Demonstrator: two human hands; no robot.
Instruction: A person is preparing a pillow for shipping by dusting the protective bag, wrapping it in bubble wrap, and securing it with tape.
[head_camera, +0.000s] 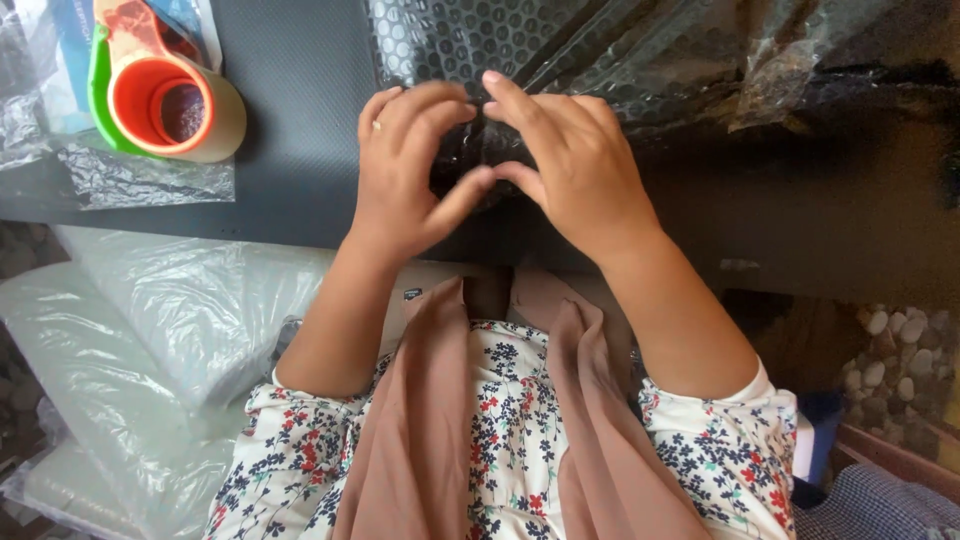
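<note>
Parcel (478, 160), a small dark bundle wrapped in clear film, lies at the near edge of the table (290, 120), directly under both hands. Nearest the camera are the floral sleeves (300, 450) and a tan scarf (440, 400) hanging down the person's front. To the left, below table level, a stack of plastic-wrapped white packs (170, 310) rests beside the person. To the right, beyond the right sleeve, pebbles (900, 350) cover the ground, and a checked cloth (880, 510) shows at the bottom corner.

Left hand (405, 170) curls over the parcel's left side, fingers bent on top and thumb pressing from the near side; a ring sits on one finger. Right hand (570, 165) mirrors it on the right side, fingers arched over the top and thumb tucked toward the left thumb, the two thumb tips almost touching. Both hands clasp the parcel between them, so most of it is hidden.

Just past the fingertips, a sheet of bubble wrap (470, 40) spreads away across the table, joined at the right by crumpled clear film (720, 60) reaching toward the far right edge. At the far left stands a tape dispenser (165, 95), orange and green, with its roll facing up, well apart from the hands. It rests on flat clear bags (140, 180) that overhang the table's left part.
</note>
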